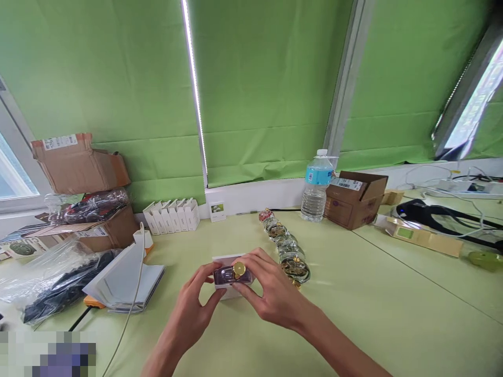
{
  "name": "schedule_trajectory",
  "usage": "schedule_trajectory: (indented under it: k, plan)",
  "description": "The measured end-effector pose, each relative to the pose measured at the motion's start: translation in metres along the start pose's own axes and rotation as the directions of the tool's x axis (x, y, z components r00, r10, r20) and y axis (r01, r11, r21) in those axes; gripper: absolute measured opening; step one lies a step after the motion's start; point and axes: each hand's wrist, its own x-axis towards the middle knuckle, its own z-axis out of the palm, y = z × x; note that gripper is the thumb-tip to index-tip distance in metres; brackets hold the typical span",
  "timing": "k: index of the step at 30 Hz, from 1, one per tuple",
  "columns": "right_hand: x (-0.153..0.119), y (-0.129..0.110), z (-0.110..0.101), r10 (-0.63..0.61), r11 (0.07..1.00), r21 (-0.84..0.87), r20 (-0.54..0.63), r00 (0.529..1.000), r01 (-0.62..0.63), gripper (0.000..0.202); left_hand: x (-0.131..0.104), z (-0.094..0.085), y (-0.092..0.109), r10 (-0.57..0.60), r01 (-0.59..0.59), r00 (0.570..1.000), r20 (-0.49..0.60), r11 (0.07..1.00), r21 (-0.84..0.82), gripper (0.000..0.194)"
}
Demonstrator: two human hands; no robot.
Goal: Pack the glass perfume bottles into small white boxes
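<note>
The box [225,294] sits on the surface [353,314], its inside hidden by what fills it: a dark item [223,277] with a gold cap [239,269]. The left hand [193,306] has the box's near left corner between finger and thumb; the right hand [271,288] curls half-closed around its right end, fingers at the cap. Bare surface lies nearest the grip; packets [288,246] stretch away beyond the right hand. The bottle's [313,191] blue label is too small to read.
</note>
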Motion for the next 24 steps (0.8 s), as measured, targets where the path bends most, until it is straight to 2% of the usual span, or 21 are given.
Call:
schedule_trajectory:
  k: [6, 10, 12, 14, 18, 24]
  plan:
    - [0.0, 0.003, 0.006, 0.008, 1.0, 0.0, 0.0, 1.0, -0.008, 0.015, -0.002, 0.004, 0.004, 0.007, -0.007, 1.0, 0.006, 0.998, 0.057, 0.034]
    - [-0.001, 0.002, 0.008, 0.064, 0.997, 0.045, -0.053, 0.997, -0.061, 0.029, -0.003, 0.005, 0.004, 0.018, -0.017, 1.0, -0.012, 0.997, 0.073, 0.036]
    - [-0.001, 0.002, 0.009, 0.08, 0.996, 0.055, -0.072, 0.994, -0.076, 0.028, -0.002, 0.005, 0.003, 0.023, -0.022, 1.0, -0.021, 0.997, 0.076, 0.037]
    - [-0.001, 0.002, 0.01, 0.046, 0.998, 0.05, -0.085, 0.995, -0.042, 0.021, -0.002, 0.005, 0.002, 0.028, -0.026, 0.999, -0.026, 0.997, 0.076, 0.037]
    - [-0.002, 0.005, 0.013, -0.017, 0.999, 0.026, -0.131, 0.991, 0.021, 0.022, -0.003, 0.006, 0.001, 0.041, -0.039, 0.999, -0.025, 0.997, 0.071, 0.038]
    - [-0.002, 0.004, 0.014, 0.002, 1.0, -0.023, -0.063, 0.998, -0.003, 0.015, -0.002, 0.007, 0.002, 0.034, -0.032, 0.999, -0.025, 0.997, 0.076, 0.036]
